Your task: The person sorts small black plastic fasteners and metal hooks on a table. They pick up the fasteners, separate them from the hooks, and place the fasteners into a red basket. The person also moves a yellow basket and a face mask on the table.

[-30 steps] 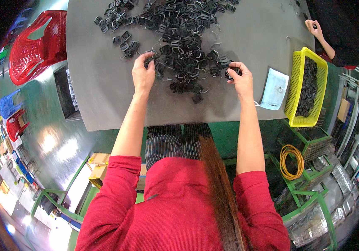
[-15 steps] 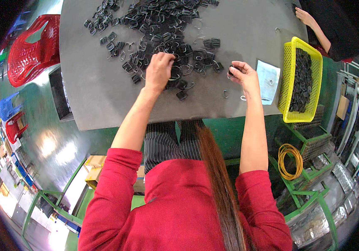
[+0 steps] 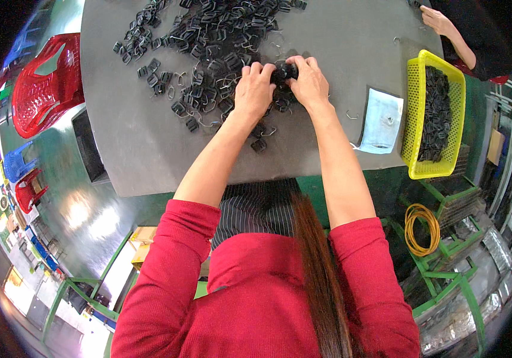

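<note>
A heap of black plastic buckles [image 3: 208, 30], many with bent wire hooks, spreads over the grey table. Close together at the heap's near right side, both hands have curled fingers. My right hand [image 3: 309, 85] grips a black buckle [image 3: 290, 71] between thumb and fingers. Against the same dark cluster, my left hand [image 3: 254, 90] has its fingertips bent round a black piece, mostly hidden by the fingers. A few loose buckles [image 3: 259, 145] lie just below my left hand. Right of my right hand lies a single wire hook [image 3: 351, 115].
On the right, a light-blue sheet or mask [image 3: 381, 122] lies beside a yellow basket [image 3: 414, 119] holding black buckles. Another person's hand [image 3: 438, 22] is at the far right table edge. A red chair [image 3: 47, 83] stands left of the grey table [image 3: 130, 131].
My right hand has moved left, carrying its black piece to the heap beside my left hand. My left hand has shifted slightly right. The view has shifted a little.
</note>
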A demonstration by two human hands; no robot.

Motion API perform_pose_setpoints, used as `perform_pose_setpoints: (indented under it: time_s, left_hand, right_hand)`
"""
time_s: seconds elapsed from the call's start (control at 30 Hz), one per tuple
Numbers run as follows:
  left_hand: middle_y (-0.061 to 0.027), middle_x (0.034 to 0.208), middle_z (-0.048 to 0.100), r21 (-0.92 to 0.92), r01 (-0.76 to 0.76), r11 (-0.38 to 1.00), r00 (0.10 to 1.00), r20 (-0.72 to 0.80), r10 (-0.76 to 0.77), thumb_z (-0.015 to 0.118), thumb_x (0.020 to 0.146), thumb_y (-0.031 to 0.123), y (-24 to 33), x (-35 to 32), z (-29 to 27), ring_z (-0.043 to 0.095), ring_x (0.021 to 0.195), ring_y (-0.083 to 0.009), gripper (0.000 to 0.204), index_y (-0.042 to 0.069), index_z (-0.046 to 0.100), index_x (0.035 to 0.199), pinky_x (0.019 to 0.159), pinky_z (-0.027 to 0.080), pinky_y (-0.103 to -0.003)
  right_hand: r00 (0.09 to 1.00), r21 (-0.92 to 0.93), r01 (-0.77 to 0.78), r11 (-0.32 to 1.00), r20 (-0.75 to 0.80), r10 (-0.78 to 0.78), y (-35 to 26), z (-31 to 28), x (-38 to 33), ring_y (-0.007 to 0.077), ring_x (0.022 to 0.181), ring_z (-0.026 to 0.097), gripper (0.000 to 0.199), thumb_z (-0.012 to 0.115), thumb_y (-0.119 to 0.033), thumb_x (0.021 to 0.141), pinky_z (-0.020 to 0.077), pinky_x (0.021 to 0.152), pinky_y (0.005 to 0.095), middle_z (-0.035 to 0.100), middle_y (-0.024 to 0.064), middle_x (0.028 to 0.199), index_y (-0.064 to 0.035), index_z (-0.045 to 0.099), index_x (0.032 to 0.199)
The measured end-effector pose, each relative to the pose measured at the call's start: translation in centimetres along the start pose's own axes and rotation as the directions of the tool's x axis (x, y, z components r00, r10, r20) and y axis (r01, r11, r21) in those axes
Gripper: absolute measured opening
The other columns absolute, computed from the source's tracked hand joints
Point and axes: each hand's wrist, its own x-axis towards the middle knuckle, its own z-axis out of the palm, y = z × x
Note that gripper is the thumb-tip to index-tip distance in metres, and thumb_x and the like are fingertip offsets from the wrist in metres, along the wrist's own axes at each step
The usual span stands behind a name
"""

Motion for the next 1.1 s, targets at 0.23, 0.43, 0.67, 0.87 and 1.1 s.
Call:
perform_pose_setpoints:
  time_s: [0.23, 0.43, 0.67, 0.87, 1.1]
  left_hand:
    - [-0.0107, 0.084, 0.065, -0.502, 0.259, 0.825, 0.963, 0.195, -0.184, 0.066, 0.08, 0.022, -0.4, 3.3, -3.1, 0.062, 0.078, -0.0279, 0.022, 0.005, 0.065, 0.093, 0.071, 0.049, -0.034]
    - [-0.0082, 0.101, 0.058, -0.015, -0.107, 0.994, 0.991, 0.082, 0.108, 0.069, 0.074, 0.03, 1.5, 2.6, 1.3, 0.057, 0.091, -0.0295, 0.045, 0.011, 0.055, 0.113, 0.08, 0.047, -0.038]
    - [-0.0005, 0.08, 0.063, -0.554, 0.362, 0.75, 0.911, 0.38, -0.159, 0.065, 0.083, 0.021, 0.3, 2.7, -3.5, 0.058, 0.073, -0.011, 0.024, 0.002, 0.064, 0.097, 0.068, 0.045, -0.024]
    - [0.0031, 0.078, 0.061, -0.373, 0.292, 0.881, 0.914, 0.381, -0.142, 0.065, 0.083, 0.022, -2.7, 2.2, -4.1, 0.051, 0.067, -0.0043, 0.029, 0.003, 0.063, 0.105, 0.058, 0.039, -0.021]
    - [0.0039, 0.079, 0.06, -0.614, 0.719, 0.324, 0.654, 0.756, -0.02, 0.059, 0.087, 0.023, -2.0, 2.7, -4.7, 0.051, 0.069, -0.0054, 0.026, 0.005, 0.064, 0.105, 0.066, 0.041, -0.021]
  right_hand:
    - [0.981, 0.266, -0.163, 0.95, -0.057, 0.184, 6.8, -2.4, 0.3, 0.0283, 0.088, 0.062, 0.017, 0.063, -0.014, 0.075, 0.0489, 0.077, 0.0373, 0.065, 0.0106, 0.09, -0.0114, 0.066, 0.091]
    - [0.953, 0.068, 0.173, 0.982, -0.263, -0.15, 2.0, -1.0, 3.1, 0.0297, 0.108, 0.05, 0.044, 0.067, -0.012, 0.071, 0.0454, 0.088, 0.0411, 0.052, 0.0062, 0.116, -0.0192, 0.055, 0.113]
    - [0.996, 0.051, 0.084, 0.995, -0.006, -0.084, 4.9, -2.5, 3.9, 0.0295, 0.103, 0.053, 0.032, 0.067, -0.014, 0.072, 0.0453, 0.087, 0.0408, 0.054, 0.0094, 0.108, -0.0168, 0.06, 0.104]
    - [0.936, 0.827, -0.323, 0.46, 0.205, 0.287, 9.3, -3.3, -0.2, 0.0165, 0.076, 0.059, 0.023, 0.066, -0.021, 0.076, 0.0475, 0.068, 0.0304, 0.062, 0.0061, 0.078, -0.0066, 0.063, 0.093]
    - [0.977, 0.127, -0.192, 0.973, -0.07, 0.202, 3.8, -1.0, -0.6, 0.0293, 0.089, 0.061, 0.036, 0.07, -0.037, 0.072, 0.0487, 0.076, 0.0389, 0.064, 0.0126, 0.091, -0.0086, 0.064, 0.093]
